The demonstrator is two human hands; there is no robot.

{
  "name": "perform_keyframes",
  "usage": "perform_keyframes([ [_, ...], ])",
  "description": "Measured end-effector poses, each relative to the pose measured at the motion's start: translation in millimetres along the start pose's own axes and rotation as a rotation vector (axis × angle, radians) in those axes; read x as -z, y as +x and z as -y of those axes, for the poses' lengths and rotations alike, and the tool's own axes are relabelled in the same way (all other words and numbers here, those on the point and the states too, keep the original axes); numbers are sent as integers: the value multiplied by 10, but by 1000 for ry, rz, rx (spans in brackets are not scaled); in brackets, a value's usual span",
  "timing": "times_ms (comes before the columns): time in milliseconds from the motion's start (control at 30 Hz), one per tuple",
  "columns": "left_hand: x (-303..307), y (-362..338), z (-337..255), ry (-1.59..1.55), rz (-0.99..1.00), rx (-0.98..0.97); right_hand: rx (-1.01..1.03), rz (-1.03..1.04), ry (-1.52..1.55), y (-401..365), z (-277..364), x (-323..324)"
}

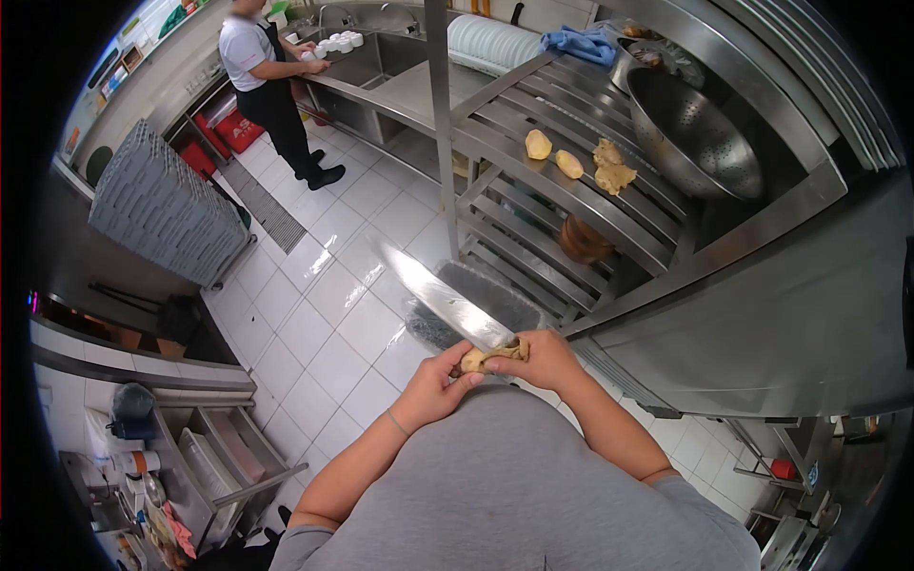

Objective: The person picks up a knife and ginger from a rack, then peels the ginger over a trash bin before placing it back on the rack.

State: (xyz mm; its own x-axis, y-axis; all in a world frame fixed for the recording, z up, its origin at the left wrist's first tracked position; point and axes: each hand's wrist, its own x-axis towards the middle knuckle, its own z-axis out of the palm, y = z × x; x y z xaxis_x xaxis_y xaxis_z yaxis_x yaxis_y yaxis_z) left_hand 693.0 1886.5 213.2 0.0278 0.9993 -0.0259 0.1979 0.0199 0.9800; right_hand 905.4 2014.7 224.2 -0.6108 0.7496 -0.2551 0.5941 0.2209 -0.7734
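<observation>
Close in front of my chest, both hands meet around a knobbly, pale-brown ginger root point(476, 361). My left hand point(436, 385) pinches the ginger from the left, fingers closed. My right hand point(546, 362) is wrapped around the handle end of a large knife point(447, 302), its thumb against the ginger. The broad blade points away and to the left, its tip blurred; its heel lies at the ginger. The knife's handle is hidden in my right hand. On the slatted metal rack point(590, 214) lie two smooth yellow pieces point(568, 164) and a rough ginger root point(611, 168).
A perforated steel colander point(695, 128) and a blue cloth point(581, 44) sit on the rack. Below my hands, a plastic-lined container point(433, 328) stands on the tiled floor. Another person point(271, 86) handles white items at the sink point(371, 62). Grey stacked crates point(167, 205) stand left.
</observation>
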Motion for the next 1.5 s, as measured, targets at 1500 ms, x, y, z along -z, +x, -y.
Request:
perform_keyframes([
  [1500,44,167,353,-631,182,60,-96,228,385,52,201,101],
])
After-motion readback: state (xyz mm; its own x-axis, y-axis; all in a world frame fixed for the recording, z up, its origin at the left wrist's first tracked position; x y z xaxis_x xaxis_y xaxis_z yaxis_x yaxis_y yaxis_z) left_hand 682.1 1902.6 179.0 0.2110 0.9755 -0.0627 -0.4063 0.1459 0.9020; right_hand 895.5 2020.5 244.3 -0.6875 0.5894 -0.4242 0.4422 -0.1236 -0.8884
